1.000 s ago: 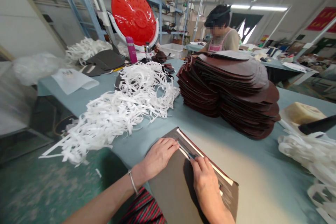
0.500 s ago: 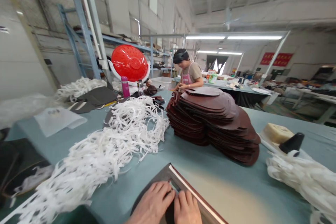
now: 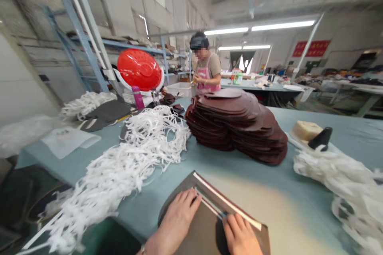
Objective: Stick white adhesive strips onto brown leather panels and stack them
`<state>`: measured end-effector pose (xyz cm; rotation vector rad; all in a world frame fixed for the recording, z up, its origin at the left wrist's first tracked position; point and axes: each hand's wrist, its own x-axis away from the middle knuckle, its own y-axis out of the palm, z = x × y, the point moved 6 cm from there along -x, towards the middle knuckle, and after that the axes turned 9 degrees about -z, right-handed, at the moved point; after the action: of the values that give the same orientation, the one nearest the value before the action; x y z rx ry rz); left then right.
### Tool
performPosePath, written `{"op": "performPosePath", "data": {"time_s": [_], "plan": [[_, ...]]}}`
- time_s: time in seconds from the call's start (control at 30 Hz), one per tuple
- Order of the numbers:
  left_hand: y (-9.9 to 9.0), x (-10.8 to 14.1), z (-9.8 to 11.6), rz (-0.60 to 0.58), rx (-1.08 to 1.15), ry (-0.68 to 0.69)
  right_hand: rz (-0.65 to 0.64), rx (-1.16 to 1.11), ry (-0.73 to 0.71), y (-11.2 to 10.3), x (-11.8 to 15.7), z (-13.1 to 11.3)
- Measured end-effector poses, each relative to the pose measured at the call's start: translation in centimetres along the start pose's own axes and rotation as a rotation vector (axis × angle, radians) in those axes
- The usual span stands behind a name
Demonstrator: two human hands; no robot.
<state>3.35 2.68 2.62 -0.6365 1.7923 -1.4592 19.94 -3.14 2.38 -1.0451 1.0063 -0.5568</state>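
Note:
A grey-brown panel (image 3: 206, 227) with a dark edge lies flat on the table, white strips along its upper border and beside a slot in it. My left hand (image 3: 181, 215) rests on the panel at the slot's upper left end, its fingers close together and pressing down. At the slot's lower right end, my right hand (image 3: 241, 233) has its fingers bent together on the strip; whatever is under the fingertips is hidden. A tall stack of dark brown leather pieces (image 3: 239, 127) stands beyond the panel.
Piled white strips (image 3: 128, 167) spread over the left of the blue-green table (image 3: 167, 187). A yellowish block (image 3: 306, 130), a black cone (image 3: 320, 138) and white material (image 3: 329, 171) lie right. Behind are a purple bottle (image 3: 137, 97), a red bowl-shaped object (image 3: 139, 69) and a person (image 3: 206, 65).
My right hand has moved right along the slot, away from my left hand. More of the panel shows. The camera view has shifted, and the person behind stands more upright.

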Motion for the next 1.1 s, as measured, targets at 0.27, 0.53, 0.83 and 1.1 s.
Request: {"op": "performPosePath", "data": {"time_s": [0.27,0.53,0.83,1.1], "plan": [[0.5,0.1,-0.1,-0.106,0.182,0.025,-0.359,-0.087,0.009,-3.3,2.4,1.4],[-0.3,0.0,1.2,-0.122,0.124,0.043,-0.365,-0.163,0.127,-3.0,2.0,2.3],[-0.2,0.3,3.4,-0.196,-0.003,-0.008,-0.355,-0.117,0.122,-0.7,-3.7,-1.7],[0.0,0.1,3.3,-0.179,-0.034,-0.028,-0.401,-0.085,0.103,-3.3,3.9,2.0]]}}
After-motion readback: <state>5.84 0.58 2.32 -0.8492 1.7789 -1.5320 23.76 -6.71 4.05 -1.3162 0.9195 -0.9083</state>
